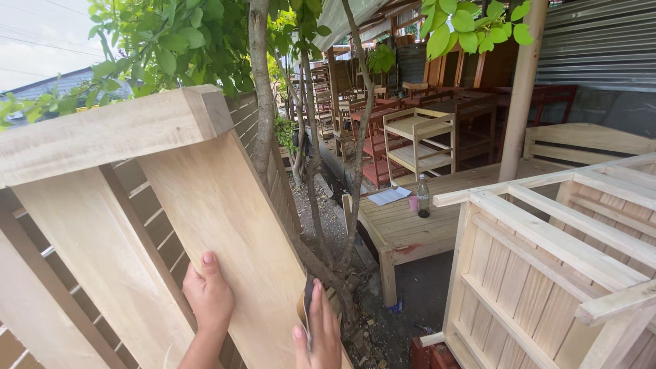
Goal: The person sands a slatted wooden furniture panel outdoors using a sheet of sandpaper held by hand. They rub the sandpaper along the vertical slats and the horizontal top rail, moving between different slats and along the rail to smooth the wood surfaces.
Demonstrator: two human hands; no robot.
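A pale unfinished wooden panel (157, 225) with wide upright slats and a thick top rail leans in front of me at the left. My left hand (207, 297) lies flat on one wide slat, fingers together. My right hand (318, 333) is at the slat's right edge, pinching a small piece of sandpaper (305, 304) against the wood.
A slatted wooden frame (547, 273) stands at the right. A low wooden platform (410, 225) carries a dark bottle (424, 197), a pink cup (413, 203) and a paper sheet (388, 196). Thin tree trunks (311, 171) rise behind the panel; furniture (419, 141) fills the shed.
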